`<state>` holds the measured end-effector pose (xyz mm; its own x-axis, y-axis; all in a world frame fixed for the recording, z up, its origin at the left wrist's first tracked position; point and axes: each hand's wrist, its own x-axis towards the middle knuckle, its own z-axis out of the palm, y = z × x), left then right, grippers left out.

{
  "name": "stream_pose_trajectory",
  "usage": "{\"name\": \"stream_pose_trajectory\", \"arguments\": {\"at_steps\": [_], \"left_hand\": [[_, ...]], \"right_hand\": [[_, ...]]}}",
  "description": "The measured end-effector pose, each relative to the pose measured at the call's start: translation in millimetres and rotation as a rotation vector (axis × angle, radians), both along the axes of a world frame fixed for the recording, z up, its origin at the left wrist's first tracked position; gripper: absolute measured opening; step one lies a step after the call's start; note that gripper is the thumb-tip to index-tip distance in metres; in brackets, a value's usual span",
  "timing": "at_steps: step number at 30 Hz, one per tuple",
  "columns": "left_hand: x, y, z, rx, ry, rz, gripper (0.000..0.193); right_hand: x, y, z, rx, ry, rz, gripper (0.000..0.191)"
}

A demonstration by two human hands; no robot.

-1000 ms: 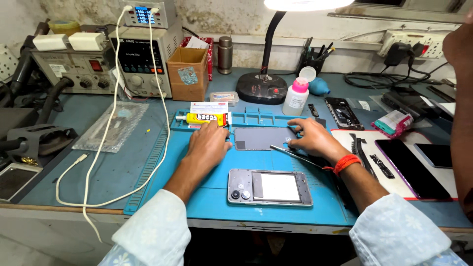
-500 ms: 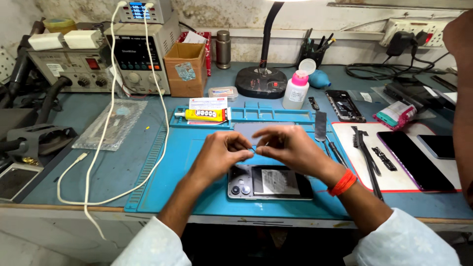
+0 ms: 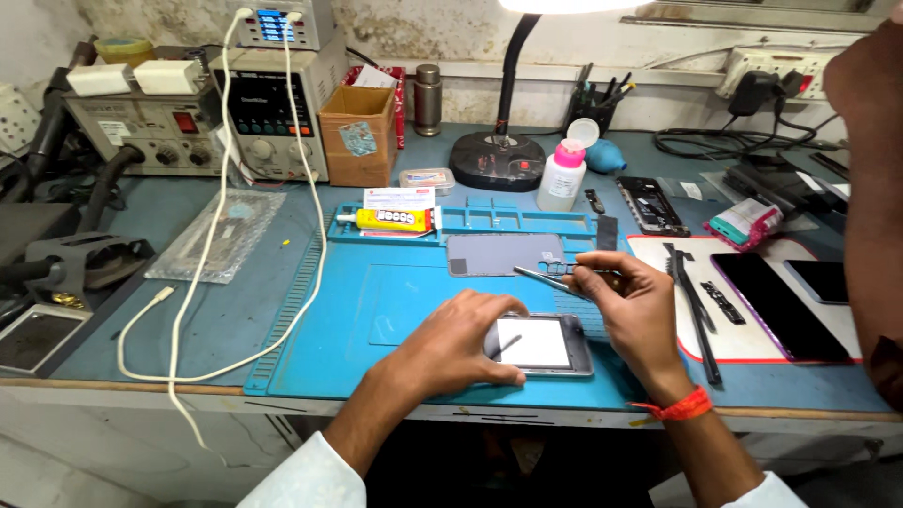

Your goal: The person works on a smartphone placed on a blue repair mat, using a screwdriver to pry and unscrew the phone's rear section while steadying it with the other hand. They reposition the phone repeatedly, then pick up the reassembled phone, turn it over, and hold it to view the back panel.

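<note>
Keep left hand (image 3: pixel 451 348) pressed flat, fingers curled over the phone (image 3: pixel 538 344) on the blue mat (image 3: pixel 376 310). Right hand (image 3: pixel 635 306), pinching tweezers (image 3: pixel 543 277) just above, steady; tip probably empty, too small to tell.

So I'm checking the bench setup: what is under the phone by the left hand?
The phone lies on the blue work mat. The left hand covers its left end, hiding anything there.

desk lamp (image 3: pixel 499 155), cardboard box (image 3: pixel 356 134), glue tube (image 3: pixel 388 220)
</note>
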<state>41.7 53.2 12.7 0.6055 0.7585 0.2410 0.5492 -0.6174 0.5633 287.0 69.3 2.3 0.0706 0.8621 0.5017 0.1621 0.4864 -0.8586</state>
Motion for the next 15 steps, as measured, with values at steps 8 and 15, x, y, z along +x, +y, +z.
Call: {"name": "stream_pose_trajectory", "arguments": {"at_steps": [8,15], "left_hand": [[-9.7,0.7,-1.7,0.137,-0.356,0.045,0.065],[9.4,0.2,-5.8,-0.694,-1.658,-0.202,0.060]], "right_hand": [[1.0,-21.1,5.3,0.269,0.315,-0.094,0.011],[-23.7,-25.9,-1.2,-0.031,0.227,0.086,0.020]]}}
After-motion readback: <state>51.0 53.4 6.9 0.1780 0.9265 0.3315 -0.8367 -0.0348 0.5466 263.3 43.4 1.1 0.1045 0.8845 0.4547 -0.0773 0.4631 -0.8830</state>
